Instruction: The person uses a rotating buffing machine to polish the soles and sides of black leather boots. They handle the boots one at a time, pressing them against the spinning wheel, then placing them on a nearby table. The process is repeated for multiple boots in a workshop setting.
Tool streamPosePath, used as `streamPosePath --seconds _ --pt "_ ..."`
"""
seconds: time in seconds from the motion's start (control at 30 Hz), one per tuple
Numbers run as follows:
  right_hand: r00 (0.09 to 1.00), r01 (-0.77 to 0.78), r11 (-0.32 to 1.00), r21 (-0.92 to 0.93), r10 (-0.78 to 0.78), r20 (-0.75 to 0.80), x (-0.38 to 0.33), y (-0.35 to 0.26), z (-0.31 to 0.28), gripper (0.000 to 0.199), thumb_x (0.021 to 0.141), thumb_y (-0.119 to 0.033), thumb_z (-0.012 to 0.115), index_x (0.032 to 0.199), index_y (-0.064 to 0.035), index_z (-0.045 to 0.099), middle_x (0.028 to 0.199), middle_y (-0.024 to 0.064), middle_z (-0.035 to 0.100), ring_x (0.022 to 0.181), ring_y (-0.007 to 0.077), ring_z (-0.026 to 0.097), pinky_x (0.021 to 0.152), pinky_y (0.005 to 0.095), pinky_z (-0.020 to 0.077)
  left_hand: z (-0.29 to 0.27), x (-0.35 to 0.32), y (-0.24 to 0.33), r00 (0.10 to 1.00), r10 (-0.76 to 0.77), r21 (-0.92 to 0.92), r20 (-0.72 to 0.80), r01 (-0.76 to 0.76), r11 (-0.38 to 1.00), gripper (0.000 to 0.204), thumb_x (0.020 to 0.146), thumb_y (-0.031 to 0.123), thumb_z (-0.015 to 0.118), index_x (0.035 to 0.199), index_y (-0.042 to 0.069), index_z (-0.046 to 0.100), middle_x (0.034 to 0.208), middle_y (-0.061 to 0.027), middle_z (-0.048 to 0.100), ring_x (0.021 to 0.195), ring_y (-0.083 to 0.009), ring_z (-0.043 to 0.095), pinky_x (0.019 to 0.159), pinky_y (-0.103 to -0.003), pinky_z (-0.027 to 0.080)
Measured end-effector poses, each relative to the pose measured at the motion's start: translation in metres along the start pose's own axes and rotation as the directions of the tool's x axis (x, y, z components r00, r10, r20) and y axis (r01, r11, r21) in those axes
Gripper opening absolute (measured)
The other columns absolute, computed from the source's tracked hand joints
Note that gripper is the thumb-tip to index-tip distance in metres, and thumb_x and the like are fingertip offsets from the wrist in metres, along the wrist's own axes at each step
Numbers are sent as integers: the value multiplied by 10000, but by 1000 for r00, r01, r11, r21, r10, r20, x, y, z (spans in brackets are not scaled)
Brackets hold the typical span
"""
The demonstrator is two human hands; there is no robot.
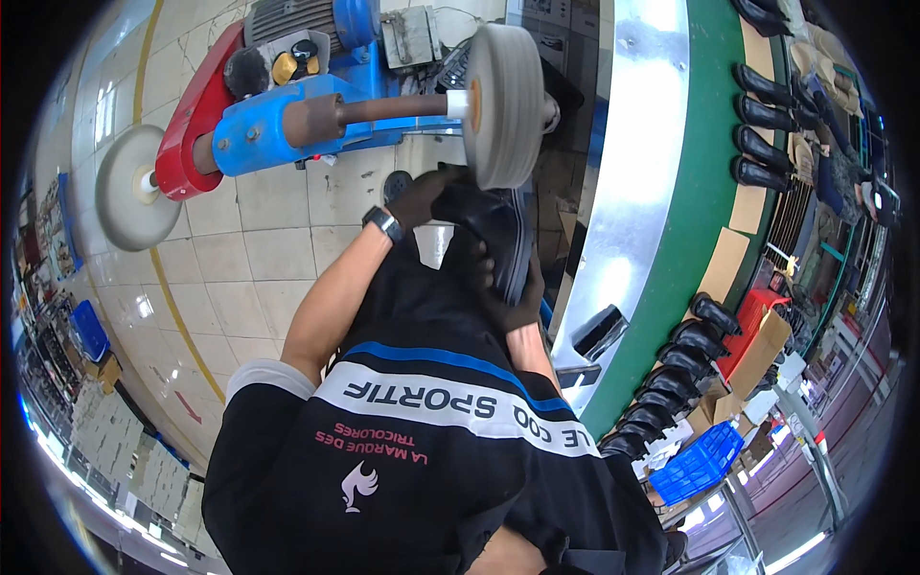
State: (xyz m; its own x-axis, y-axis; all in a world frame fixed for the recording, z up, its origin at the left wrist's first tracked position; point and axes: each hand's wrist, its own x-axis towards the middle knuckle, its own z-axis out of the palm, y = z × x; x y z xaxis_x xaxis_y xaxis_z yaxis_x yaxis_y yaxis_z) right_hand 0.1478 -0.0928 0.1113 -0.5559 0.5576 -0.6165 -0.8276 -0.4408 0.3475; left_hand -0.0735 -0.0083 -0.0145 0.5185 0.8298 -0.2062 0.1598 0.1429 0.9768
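Note:
A black leather shoe with a dark sole edge is held between my two hands, in front of my body. My left hand, in a dark glove with a watch on the wrist, grips the shoe's left end. On the shoe's near right end my right hand, also dark-gloved, has its fingers wrapped round it. Just above the shoe is the pale buffing wheel of a blue machine. The shoe's upper meets the wheel's lower rim in the picture; whether they actually touch I cannot tell.
The wheel's brown shaft runs left through a blue housing and red belt guard to a second, white wheel. On my right, a green-and-metal conveyor bears several black shoes. A blue crate stands beyond.

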Motion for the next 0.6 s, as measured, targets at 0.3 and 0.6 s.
streamPosePath --seconds 0.3,0.6 --pt "968 143 988 -63 -153 -198 93 -22 5 482 888 -485 569 1091 -48 592 979 146 626 855 272 609 701 390 511 -32 57 -60 892 -389 -596 230 445 668 309 989 160 449 1219 -6 572 1120 -61 661 973 -153 637 875 -288 515" --pt "927 66 811 -581 -265 -265 140 -81 -75 402 889 -422 512 1149 -129 603 1069 64 639 961 282 589 855 413 480 -53 74 -61 889 -232 820 394 -226 526 337 818 216 653 1106 42 648 1041 -142 682 952 -260 659 863 -378 503"
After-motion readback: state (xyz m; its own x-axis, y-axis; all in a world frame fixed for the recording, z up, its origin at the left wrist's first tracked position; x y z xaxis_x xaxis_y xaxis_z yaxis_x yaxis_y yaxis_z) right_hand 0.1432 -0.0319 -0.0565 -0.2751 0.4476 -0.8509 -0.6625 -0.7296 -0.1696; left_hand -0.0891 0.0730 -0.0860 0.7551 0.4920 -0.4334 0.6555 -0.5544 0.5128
